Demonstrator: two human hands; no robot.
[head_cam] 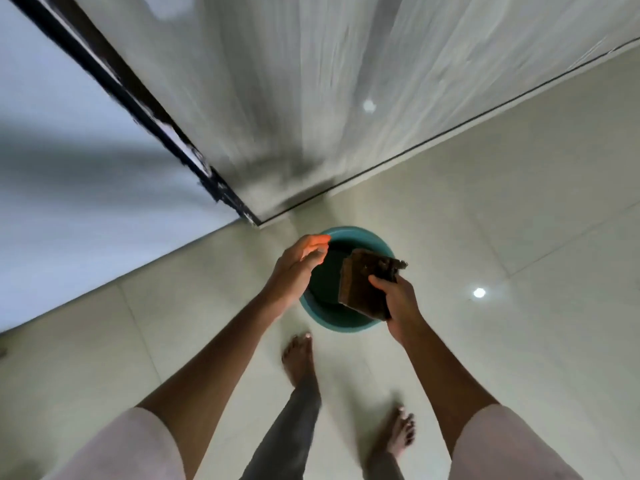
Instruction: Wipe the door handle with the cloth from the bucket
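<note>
View looking down at a person standing barefoot on a pale tiled floor [519, 209]. The right hand [398, 299] grips a dark brown folded cloth [367, 285] by its lower corner, holding it above a teal bucket [346, 328] on the floor. The left hand [298, 268] hovers beside it, empty, fingers loosely spread. A grey door [277, 98] rises ahead; its handle is out of view. The cloth looks soft, light and possibly damp; bunching it in the palm would likely give the firmest hold.

Glossy pale floor tiles [519, 237], grey wall [69, 168]
</note>
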